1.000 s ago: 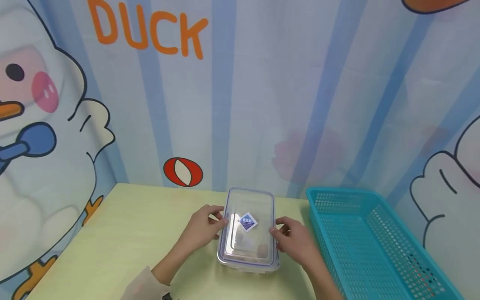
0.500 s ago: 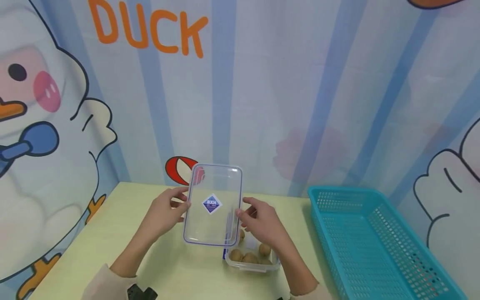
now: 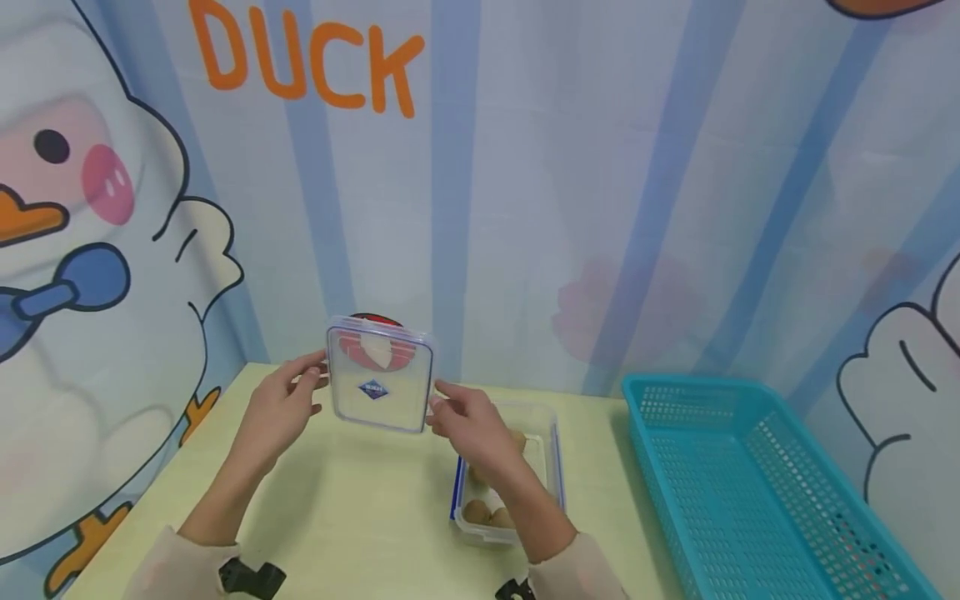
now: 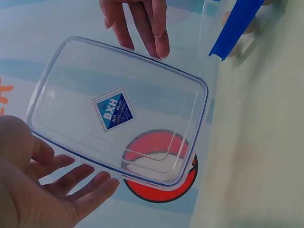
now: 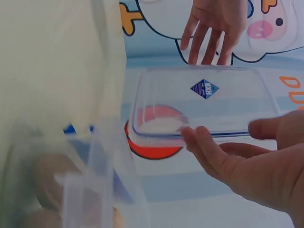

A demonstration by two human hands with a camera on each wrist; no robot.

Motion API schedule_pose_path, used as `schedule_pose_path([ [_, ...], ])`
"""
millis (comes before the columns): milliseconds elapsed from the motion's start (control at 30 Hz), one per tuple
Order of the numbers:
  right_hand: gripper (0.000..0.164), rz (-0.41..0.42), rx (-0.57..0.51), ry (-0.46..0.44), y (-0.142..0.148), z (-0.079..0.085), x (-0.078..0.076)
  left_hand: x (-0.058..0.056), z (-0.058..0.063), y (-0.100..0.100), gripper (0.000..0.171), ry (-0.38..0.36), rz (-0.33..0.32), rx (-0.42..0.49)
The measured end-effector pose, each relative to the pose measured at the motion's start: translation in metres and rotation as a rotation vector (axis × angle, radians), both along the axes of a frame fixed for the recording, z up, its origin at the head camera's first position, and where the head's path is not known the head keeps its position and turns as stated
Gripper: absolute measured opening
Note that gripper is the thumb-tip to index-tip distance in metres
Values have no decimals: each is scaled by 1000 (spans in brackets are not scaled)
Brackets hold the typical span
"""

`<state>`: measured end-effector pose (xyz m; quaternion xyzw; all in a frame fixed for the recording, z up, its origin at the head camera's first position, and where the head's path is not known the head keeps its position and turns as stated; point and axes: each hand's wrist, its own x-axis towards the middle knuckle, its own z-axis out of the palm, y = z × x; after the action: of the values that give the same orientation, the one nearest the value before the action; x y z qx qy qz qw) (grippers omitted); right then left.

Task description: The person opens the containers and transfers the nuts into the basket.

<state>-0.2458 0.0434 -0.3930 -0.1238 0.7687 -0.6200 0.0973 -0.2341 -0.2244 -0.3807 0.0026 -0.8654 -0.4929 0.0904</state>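
Observation:
A clear rectangular box lid point(image 3: 405, 400), with a blue-purple edge and a blue diamond sticker point(image 4: 114, 109), is raised and tilted above the table. My right hand point(image 3: 480, 429) pinches its right edge, thumb on one side and fingers on the other in the right wrist view. At the opposite edge, my left hand point(image 3: 273, 412) has its fingers fairly straight, close to the rim; whether they touch it is hard to tell. Behind my right forearm stands the clear plastic box point(image 3: 551, 417), uncovered. Several round brown items point(image 3: 477, 512) lie in it, partly hidden by that arm.
A blue perforated plastic basket point(image 3: 697, 392) stands to the right of the box. Pale yellow tabletop point(image 3: 360, 517) spreads beneath my arms. A printed curtain point(image 3: 525, 208) with cartoon ducks hangs behind the table's far edge.
The lid has come off the box, moved up and left, and tilted steeper. Both hands went left with it, revealing the brown items. The left thumb no longer overlaps the lid's edge.

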Motion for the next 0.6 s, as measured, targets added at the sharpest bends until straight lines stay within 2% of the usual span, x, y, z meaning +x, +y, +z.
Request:
schedule_pose_path([
  [133, 42, -81, -241, -129, -13, -8, -3, -1, 0, -12, 62, -27, -34, 113],
  [233, 37, -148, -317, -134, -22, -15, -5, -2, 0, -24, 71, -70, -60, 167],
  [300, 34, -185, -325, -107, -29, -21, -5, -4, -1, -32, 73, -105, -68, 154],
  [367, 33, -218, -321, -82, -36, -26, -5, -5, -2, -40, 70, -131, -74, 105],
  [500, 32, -278, -258, -77, -50, -39, -2, -7, -9, -58, 59, -175, -111, 48],
  [600, 31, -284, -222, -69, -61, -50, 1, -7, -15, -70, 50, -208, -143, 24],
])
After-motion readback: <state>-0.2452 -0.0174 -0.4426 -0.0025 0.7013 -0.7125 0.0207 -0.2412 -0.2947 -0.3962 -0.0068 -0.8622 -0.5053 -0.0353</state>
